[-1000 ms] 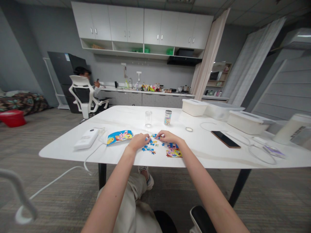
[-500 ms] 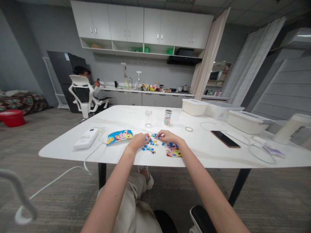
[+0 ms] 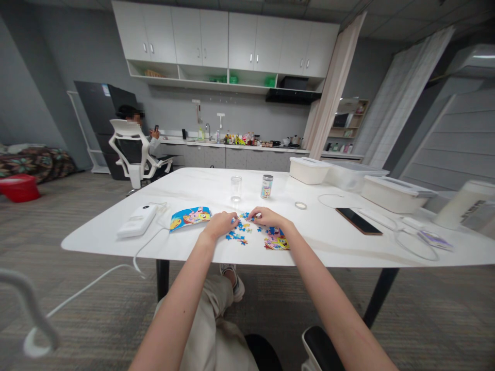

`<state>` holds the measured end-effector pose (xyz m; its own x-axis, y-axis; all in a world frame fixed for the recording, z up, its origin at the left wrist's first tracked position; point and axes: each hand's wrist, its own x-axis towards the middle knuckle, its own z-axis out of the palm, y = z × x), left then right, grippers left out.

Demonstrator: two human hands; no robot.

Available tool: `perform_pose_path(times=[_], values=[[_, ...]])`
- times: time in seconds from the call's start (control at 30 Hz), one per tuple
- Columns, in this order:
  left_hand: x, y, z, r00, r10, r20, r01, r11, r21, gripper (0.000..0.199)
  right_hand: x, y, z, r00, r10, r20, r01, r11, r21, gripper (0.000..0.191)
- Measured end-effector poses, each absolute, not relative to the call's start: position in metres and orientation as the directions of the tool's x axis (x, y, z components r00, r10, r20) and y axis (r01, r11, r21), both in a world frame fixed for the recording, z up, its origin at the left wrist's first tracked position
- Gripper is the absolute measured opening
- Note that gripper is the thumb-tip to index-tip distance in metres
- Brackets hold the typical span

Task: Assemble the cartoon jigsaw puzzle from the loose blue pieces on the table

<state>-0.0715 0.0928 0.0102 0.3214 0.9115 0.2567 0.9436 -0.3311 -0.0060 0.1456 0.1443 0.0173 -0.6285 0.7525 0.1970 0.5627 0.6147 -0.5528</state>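
Loose jigsaw pieces (image 3: 236, 237), mostly blue, lie on the white table in front of me. At their left edge my left hand (image 3: 221, 224) is closed, with a small blue jigsaw piece at its fingertips. My right hand (image 3: 264, 216) bends over the pile from the other side, thumb and fingers pinched on another small piece. Under my right wrist is a partly joined puzzle (image 3: 277, 239) with a yellow and pink cartoon picture, partly hidden. Left of my left hand lies a slightly curled cartoon picture sheet (image 3: 190, 217).
Behind the pieces stand a clear jar (image 3: 235, 189) and a cartoon-printed can (image 3: 266, 186). A ring-shaped lid (image 3: 300, 205), a phone (image 3: 358, 221) and storage boxes (image 3: 309, 171) are to the right. A white power bank (image 3: 137, 221) with a cable lies left. Someone sits in a white chair (image 3: 131, 149).
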Motion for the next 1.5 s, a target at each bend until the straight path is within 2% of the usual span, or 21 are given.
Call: perform_pose_path(times=[0.3,0.8,1.23,1.5], values=[[-0.070,0.092,0.011,0.302,0.919,0.254,0.947,-0.320,0.029,0.033,0.145,0.144,0.018,-0.625,0.757,0.192,0.567,0.609,-0.555,0.031],[-0.070,0.091,0.012,0.308,0.918,0.252,0.946,-0.324,0.024,0.032,0.145,0.144,0.018,-0.619,0.756,0.210,0.547,0.608,-0.575,0.029],[-0.071,0.095,0.007,0.345,0.903,0.254,0.935,-0.353,-0.015,0.035,0.148,0.153,0.012,-0.614,0.759,0.215,0.463,0.568,-0.681,0.029],[-0.071,0.094,0.009,0.319,0.915,0.247,0.941,-0.337,0.029,0.032,0.144,0.156,0.009,-0.599,0.770,0.219,0.498,0.573,-0.651,0.029]])
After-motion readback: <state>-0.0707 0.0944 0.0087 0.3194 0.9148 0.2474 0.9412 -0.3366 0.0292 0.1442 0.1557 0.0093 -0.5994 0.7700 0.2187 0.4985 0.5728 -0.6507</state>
